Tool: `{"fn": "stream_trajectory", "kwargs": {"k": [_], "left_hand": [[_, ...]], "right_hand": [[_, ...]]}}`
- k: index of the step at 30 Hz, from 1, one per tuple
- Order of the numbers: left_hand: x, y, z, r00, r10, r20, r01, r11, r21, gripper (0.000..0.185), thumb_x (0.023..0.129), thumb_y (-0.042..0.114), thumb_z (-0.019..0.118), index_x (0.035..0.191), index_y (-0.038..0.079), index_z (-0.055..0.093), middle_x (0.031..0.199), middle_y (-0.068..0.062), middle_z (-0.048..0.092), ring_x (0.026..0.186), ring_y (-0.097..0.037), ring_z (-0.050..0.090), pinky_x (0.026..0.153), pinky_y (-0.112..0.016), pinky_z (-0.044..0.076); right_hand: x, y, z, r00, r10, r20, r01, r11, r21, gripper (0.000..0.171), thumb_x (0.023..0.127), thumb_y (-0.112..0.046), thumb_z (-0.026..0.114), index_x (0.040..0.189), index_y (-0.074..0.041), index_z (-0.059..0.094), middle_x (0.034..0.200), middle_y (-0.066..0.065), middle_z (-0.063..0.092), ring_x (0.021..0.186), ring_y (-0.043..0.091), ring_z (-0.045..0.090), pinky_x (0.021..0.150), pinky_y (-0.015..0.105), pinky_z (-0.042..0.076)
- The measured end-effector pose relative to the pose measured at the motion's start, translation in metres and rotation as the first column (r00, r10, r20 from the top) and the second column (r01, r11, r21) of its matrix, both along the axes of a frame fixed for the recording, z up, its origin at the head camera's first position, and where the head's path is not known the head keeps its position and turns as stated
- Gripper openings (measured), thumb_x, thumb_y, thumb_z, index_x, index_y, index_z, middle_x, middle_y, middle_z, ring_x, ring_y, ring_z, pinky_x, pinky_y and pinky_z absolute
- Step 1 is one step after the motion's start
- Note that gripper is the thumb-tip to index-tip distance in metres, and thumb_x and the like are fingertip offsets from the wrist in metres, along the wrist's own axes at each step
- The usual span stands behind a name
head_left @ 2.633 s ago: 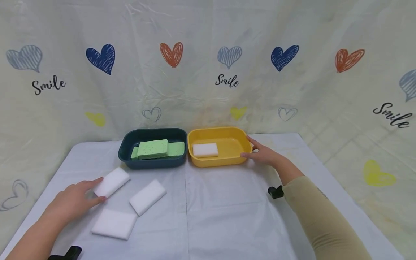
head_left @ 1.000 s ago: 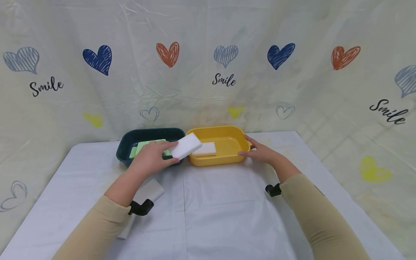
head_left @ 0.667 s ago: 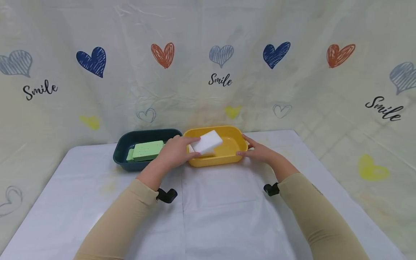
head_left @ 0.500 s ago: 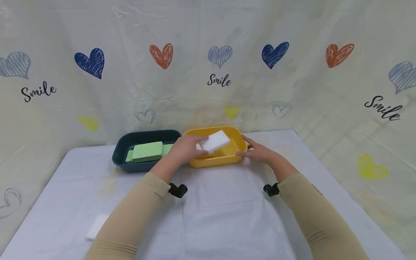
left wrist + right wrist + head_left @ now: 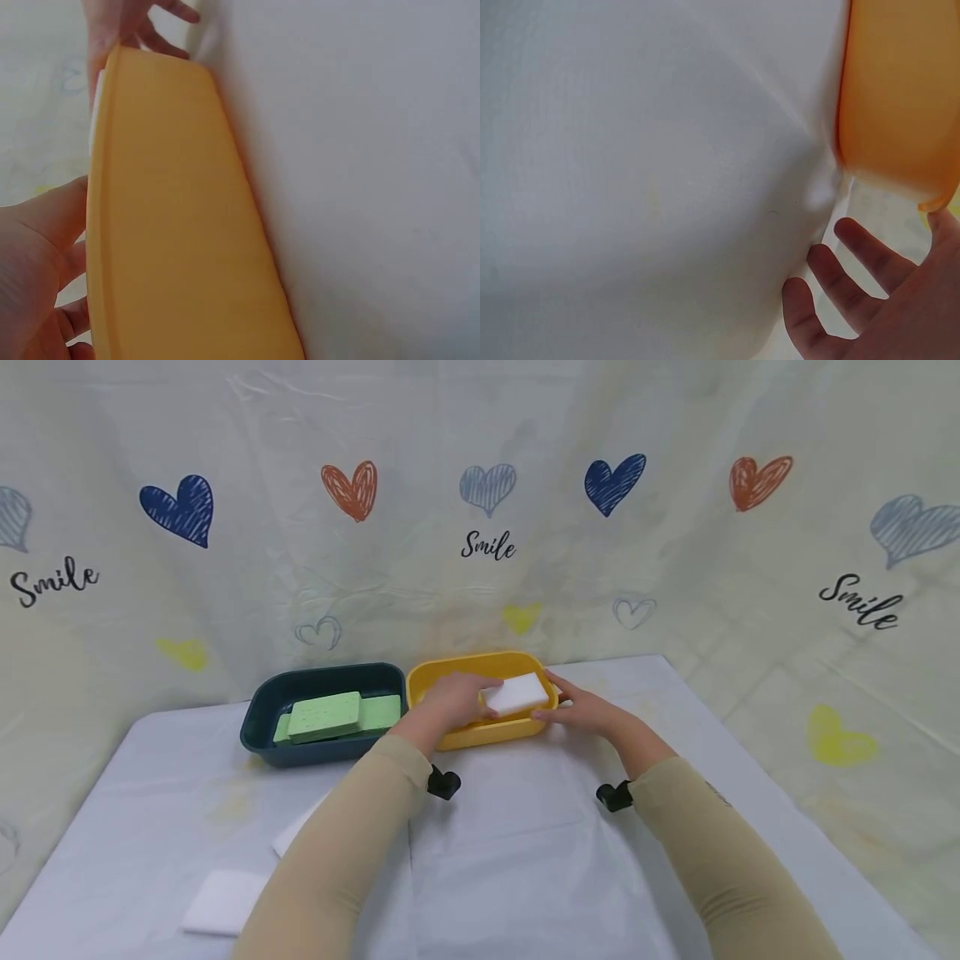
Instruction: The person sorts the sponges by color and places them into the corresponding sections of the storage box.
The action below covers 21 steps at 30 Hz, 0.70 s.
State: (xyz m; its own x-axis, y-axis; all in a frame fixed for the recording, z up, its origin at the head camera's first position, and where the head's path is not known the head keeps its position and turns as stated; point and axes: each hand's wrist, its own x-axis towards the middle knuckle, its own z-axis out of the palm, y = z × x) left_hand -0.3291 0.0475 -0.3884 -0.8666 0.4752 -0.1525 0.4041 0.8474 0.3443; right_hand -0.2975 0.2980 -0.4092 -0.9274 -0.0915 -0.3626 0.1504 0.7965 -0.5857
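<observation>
A white sponge (image 5: 517,693) lies low inside the yellow tray (image 5: 491,737), tilted slightly. My left hand (image 5: 453,702) pinches its left end between thumb and fingers, reaching over the tray's front rim. Around the tray's right end is my right hand (image 5: 581,710), thumb at the front and index finger at the far corner. In the right wrist view the other fingers (image 5: 847,292) are spread off the tray. Seen from the left wrist, the tray's side wall (image 5: 172,195) hides most of the sponge. Another white sponge in the tray is hidden behind my left hand.
Left of the yellow tray, a dark green tray (image 5: 258,739) holds green sponges (image 5: 326,717). A white sponge (image 5: 225,902) lies on the table at the front left, and another white sponge (image 5: 296,833) is partly covered by my left sleeve. A printed curtain (image 5: 420,568) hangs behind.
My left hand took a white sponge from the table at left, carried it right over the dark green tray and lowered it into the yellow tray. My right hand stays at that tray's right end.
</observation>
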Motion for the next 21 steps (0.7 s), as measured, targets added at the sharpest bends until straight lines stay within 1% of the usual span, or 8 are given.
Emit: {"fn": "stream_trajectory", "kwargs": {"k": [5, 9, 12, 17, 21], "left_hand": [[-0.004, 0.006, -0.001, 1.0, -0.018, 0.008, 0.018, 0.999, -0.029, 0.062, 0.091, 0.045, 0.07, 0.148, 0.036, 0.047, 0.148, -0.002, 0.051, 0.135, -0.032, 0.041, 0.116, -0.05, 0.027], [-0.005, 0.007, -0.003, 0.999, 0.004, 0.034, -0.003, 1.0, -0.031, 0.062, 0.092, 0.04, 0.071, 0.148, 0.033, 0.048, 0.149, -0.003, 0.05, 0.137, -0.034, 0.038, 0.117, -0.05, 0.025], [-0.006, 0.008, -0.006, 0.998, 0.028, 0.056, -0.027, 0.999, -0.019, 0.061, 0.092, 0.038, 0.071, 0.148, 0.034, 0.048, 0.149, -0.004, 0.048, 0.137, -0.034, 0.037, 0.117, -0.05, 0.024], [-0.009, 0.01, -0.009, 0.999, 0.008, 0.049, -0.006, 0.999, -0.043, 0.063, 0.093, 0.039, 0.07, 0.15, 0.032, 0.046, 0.151, -0.005, 0.047, 0.138, -0.036, 0.035, 0.118, -0.05, 0.021], [-0.011, 0.01, -0.008, 1.0, 0.001, 0.021, 0.0, 0.999, -0.053, 0.067, 0.091, 0.042, 0.071, 0.151, 0.03, 0.044, 0.151, -0.004, 0.047, 0.139, -0.035, 0.036, 0.118, -0.05, 0.021]], "right_hand": [[0.0, 0.0, 0.0, 1.0, 0.009, -0.003, -0.009, 1.0, -0.008, 0.106, 0.079, -0.07, 0.067, 0.159, -0.04, 0.004, 0.15, 0.021, 0.036, 0.132, 0.042, 0.038, 0.109, 0.064, 0.03], [-0.001, 0.001, -0.001, 1.0, 0.003, 0.001, -0.003, 1.0, 0.001, 0.103, 0.081, -0.067, 0.068, 0.159, -0.041, 0.005, 0.15, 0.02, 0.036, 0.132, 0.041, 0.038, 0.11, 0.064, 0.03], [-0.001, 0.001, -0.002, 1.0, 0.002, 0.002, -0.002, 1.0, 0.01, 0.102, 0.083, -0.066, 0.067, 0.159, -0.041, 0.004, 0.15, 0.021, 0.036, 0.132, 0.041, 0.038, 0.109, 0.064, 0.03], [-0.003, 0.003, -0.005, 1.0, 0.011, -0.009, -0.011, 1.0, 0.013, 0.104, 0.081, -0.068, 0.067, 0.159, -0.041, 0.003, 0.149, 0.021, 0.038, 0.13, 0.041, 0.04, 0.109, 0.064, 0.03], [-0.003, 0.004, -0.003, 0.999, 0.021, -0.024, -0.021, 1.0, 0.018, 0.104, 0.081, -0.069, 0.067, 0.159, -0.041, 0.005, 0.148, 0.02, 0.039, 0.13, 0.04, 0.041, 0.11, 0.062, 0.03]]}}
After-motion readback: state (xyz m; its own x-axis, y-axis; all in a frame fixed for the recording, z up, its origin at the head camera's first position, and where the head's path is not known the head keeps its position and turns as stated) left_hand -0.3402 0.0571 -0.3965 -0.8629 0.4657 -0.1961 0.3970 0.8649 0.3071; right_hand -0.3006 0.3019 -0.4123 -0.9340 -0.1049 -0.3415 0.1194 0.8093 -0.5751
